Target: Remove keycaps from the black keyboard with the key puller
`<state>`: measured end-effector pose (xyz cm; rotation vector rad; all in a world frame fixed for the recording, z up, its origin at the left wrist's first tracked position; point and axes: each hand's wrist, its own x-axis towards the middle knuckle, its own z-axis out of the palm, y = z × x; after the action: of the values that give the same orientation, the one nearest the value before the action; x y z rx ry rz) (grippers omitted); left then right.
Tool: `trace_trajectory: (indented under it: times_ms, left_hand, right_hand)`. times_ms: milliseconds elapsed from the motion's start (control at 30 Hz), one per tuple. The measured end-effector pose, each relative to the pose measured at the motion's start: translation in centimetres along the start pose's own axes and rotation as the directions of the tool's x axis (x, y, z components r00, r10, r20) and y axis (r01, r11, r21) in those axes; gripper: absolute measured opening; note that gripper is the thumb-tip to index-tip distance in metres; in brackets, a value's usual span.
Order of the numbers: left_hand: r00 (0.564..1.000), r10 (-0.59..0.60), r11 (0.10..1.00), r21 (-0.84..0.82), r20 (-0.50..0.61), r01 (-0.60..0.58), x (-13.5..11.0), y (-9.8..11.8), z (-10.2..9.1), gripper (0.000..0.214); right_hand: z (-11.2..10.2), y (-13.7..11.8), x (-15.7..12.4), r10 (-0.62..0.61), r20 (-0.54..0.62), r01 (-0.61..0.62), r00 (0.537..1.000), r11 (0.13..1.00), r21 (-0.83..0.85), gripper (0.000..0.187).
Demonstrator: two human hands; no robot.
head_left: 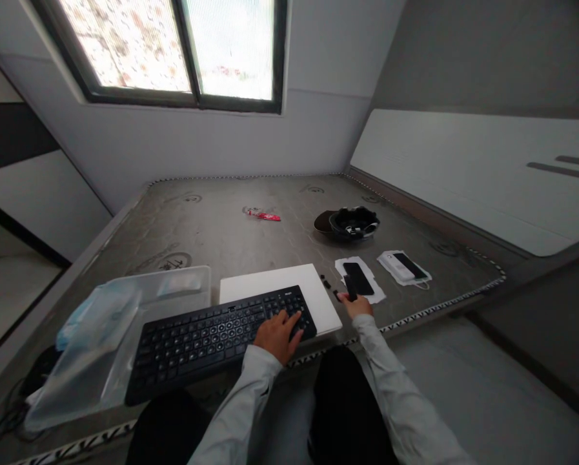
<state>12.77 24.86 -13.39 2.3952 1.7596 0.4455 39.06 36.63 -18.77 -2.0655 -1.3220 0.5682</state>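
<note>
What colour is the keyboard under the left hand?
The keyboard is black; it shows best in the head view.

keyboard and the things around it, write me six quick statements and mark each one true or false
1. The left hand is on the right-hand part of the black keyboard. True.
2. The right hand is empty. False: the right hand holds a small dark piece.
3. The clear plastic tray is to the right of the keyboard. False: the tray is at the keyboard's left.
4. The red item lies beyond the keyboard, toward the window. True.
5. From this view, the keyboard covers part of a flat white item. True.
6. The dark cap lies to the left of the red item. False: the cap lies to its right.
</note>
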Motion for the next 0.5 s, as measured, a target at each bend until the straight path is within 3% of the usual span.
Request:
trace_trajectory:
  times_ms: [233, 500]
  left_hand:
    - [1.0, -0.005, 1.0, 0.002, 0.016, 0.005, 0.2, -0.1, 0.1, 0.042]
    - [0.999, -0.016, 1.0, 0.002, 0.034, 0.016, 0.2, 0.1, 0.1, 0.043]
  right_hand:
    - [3.1, 2.9, 4.6, 0.094, 0.075, -0.07, 0.993, 0.958, -0.277, 0.025]
    - [5.6, 4.6, 6.7, 0.102, 0.079, -0.077, 0.992, 0.958, -0.277, 0.027]
